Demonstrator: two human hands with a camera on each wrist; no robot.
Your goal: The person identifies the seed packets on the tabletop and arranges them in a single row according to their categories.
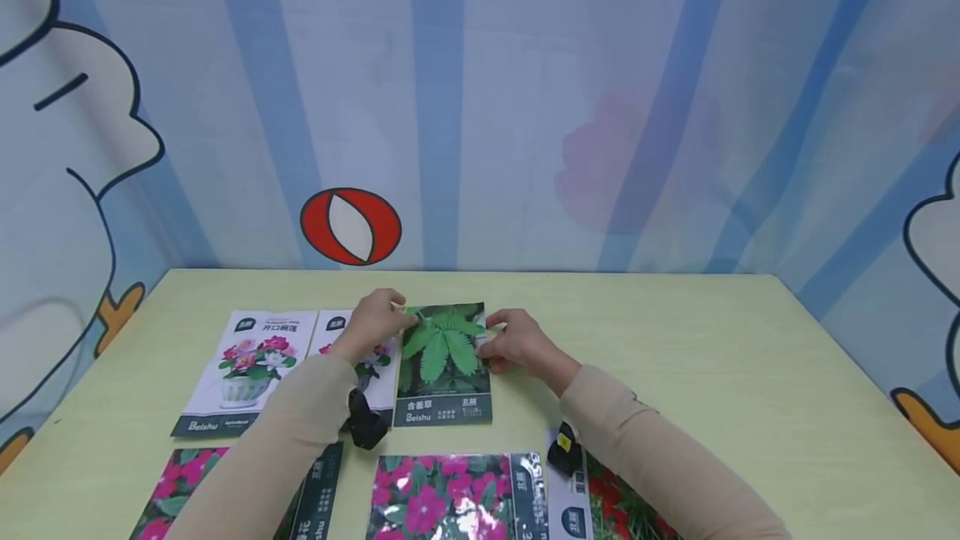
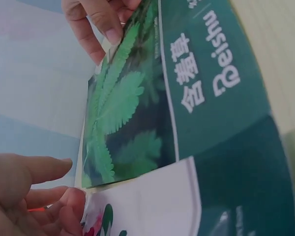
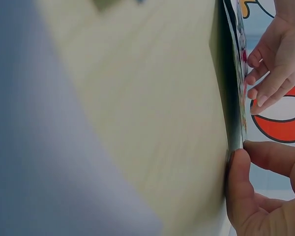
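Note:
A green-leaf seed packet point(image 1: 442, 361) lies on the table, overlapping the pink-flower packet at its left. My right hand point(image 1: 521, 342) pinches its right edge between thumb and fingers; the right wrist view shows the thumb point(image 3: 240, 182) and a finger point(image 3: 270, 155) at that thin edge. My left hand point(image 1: 372, 327) hovers over the flower packet point(image 1: 382, 386), by the leaf packet's upper left side. Seen from the left wrist, the left fingers point(image 2: 49, 169) are loosely bent and hold nothing. The left forearm hides part of the flower packets.
Another potted-flower packet point(image 1: 258, 373) lies at the left. Along the near side are magenta-flower packets point(image 1: 442, 494), dark-banded packets point(image 1: 318, 482) and a red-flower packet point(image 1: 622, 502), partly under the sleeves. A blue striped backdrop point(image 1: 495, 107) stands behind the pale table point(image 1: 675, 340).

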